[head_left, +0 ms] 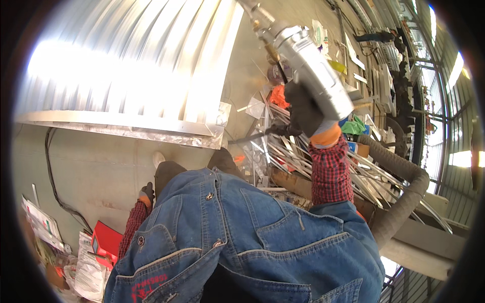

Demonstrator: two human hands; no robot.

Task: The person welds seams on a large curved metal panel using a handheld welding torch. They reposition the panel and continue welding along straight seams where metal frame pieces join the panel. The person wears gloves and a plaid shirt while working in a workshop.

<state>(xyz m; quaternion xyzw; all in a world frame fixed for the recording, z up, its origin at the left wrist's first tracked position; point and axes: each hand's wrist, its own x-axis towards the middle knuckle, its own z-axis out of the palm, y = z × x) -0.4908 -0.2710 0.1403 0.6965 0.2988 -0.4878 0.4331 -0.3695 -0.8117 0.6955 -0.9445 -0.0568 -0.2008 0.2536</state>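
Observation:
My right hand point(304, 108), in a dark glove with an orange cuff, is closed round a silver cylindrical metal tool point(318, 68) with brass fittings at its far end. The tool is held up over scrap, to the right of a large ribbed metal panel point(197, 65). A thin grey strip point(247, 138) shows at the glove's lower left; whether the hand touches it I cannot tell. My left hand point(147, 193), also gloved, hangs low beside my left leg. It is small in view and partly hidden, so its grip is unclear.
Loose metal strips point(283, 151) and scraps lie heaped on the floor at right, beside a thick grey hose point(399, 202). A black cable point(53, 171) runs along the left floor. Near a red box point(105, 242) lie white bags point(90, 270). Another person point(379, 37) is far off at upper right.

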